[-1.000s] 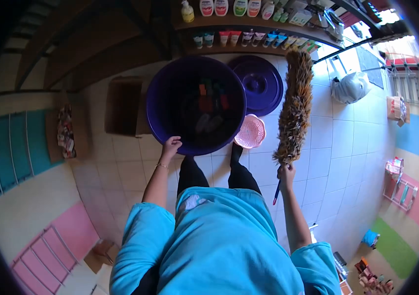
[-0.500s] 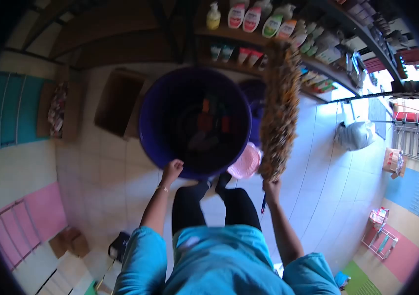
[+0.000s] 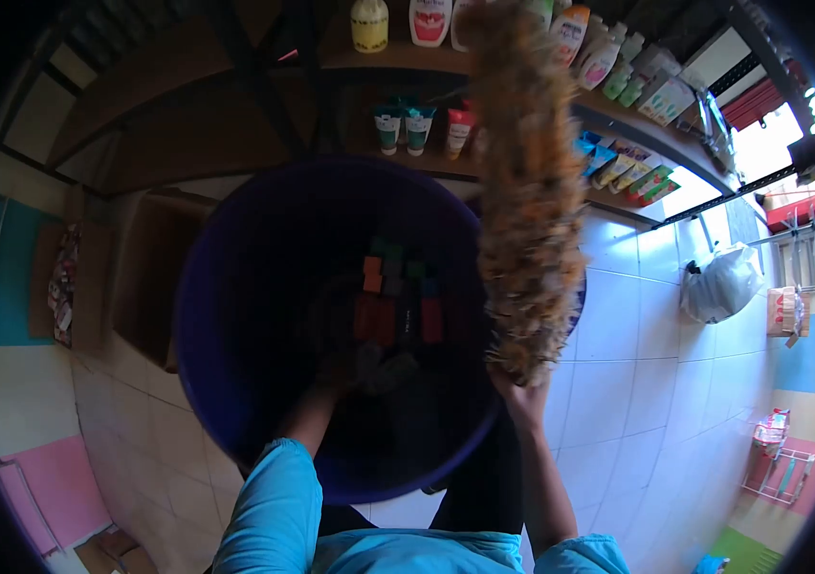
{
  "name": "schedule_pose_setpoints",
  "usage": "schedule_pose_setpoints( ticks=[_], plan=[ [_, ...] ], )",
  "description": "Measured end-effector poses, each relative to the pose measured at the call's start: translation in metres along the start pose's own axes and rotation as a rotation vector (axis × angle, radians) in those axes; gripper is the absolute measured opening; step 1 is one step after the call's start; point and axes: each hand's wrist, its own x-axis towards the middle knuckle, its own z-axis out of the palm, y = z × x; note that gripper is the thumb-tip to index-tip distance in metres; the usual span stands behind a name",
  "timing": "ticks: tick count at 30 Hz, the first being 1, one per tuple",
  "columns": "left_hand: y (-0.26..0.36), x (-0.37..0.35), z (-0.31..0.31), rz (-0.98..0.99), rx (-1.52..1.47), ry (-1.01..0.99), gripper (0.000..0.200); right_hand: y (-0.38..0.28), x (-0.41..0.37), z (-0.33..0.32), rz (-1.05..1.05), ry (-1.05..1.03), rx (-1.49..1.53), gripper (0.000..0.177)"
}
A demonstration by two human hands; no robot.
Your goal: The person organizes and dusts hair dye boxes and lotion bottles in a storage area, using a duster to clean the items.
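A brown-orange feather duster [image 3: 530,206] stands upright with its bushy head toward the shelves. Its lower end is held by my right hand [image 3: 525,397], fingers wrapped around the handle. My left hand [image 3: 336,373] reaches down into a large purple tub [image 3: 211,397], where shadow hides its fingers. Close beside that hand lies a pale, see-through item [image 3: 384,370] whose kind I cannot make out. Farther in are an orange box [image 3: 372,274], red boxes [image 3: 375,319] and some dark green pieces, all dim.
Metal-framed shelves hold a yellow pump bottle [image 3: 369,26], green-and-white tubes [image 3: 418,128] and several other bottles. A cardboard box [image 3: 154,277] stands left of the tub. On the tiled floor [image 3: 608,383] at right sits a white plastic bag [image 3: 721,284].
My left hand has gone from the tub's near rim down inside it. The view has moved closer over the tub and shelves. The duster stays in my right hand.
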Motion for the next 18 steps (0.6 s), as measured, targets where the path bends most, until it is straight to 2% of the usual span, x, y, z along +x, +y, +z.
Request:
schedule_pose_setpoints(
  ticks=[2,3,7,10,13,18],
  plan=[
    [-0.006,0.025,0.006,0.016,0.051,0.003,0.060,0.000,0.004,0.002,0.014,0.001,0.118,0.025],
    [-0.009,0.034,0.009,0.021,0.077,0.008,0.060,0.002,0.005,0.002,-0.018,-0.026,0.174,0.026],
    [-0.015,0.053,0.011,0.036,0.142,0.021,0.062,0.027,-0.002,0.017,0.084,0.080,0.649,0.037],
    [-0.019,0.052,0.016,0.045,0.155,0.016,0.063,0.029,-0.003,0.024,0.121,0.150,0.823,0.030],
    [-0.021,0.047,0.011,0.062,0.157,0.002,0.064,0.030,-0.002,0.023,0.106,0.113,0.772,0.029],
    [-0.018,0.035,-0.010,0.115,0.139,-0.043,0.066,0.033,0.009,0.017,-0.047,0.085,0.571,0.027]
  ],
)
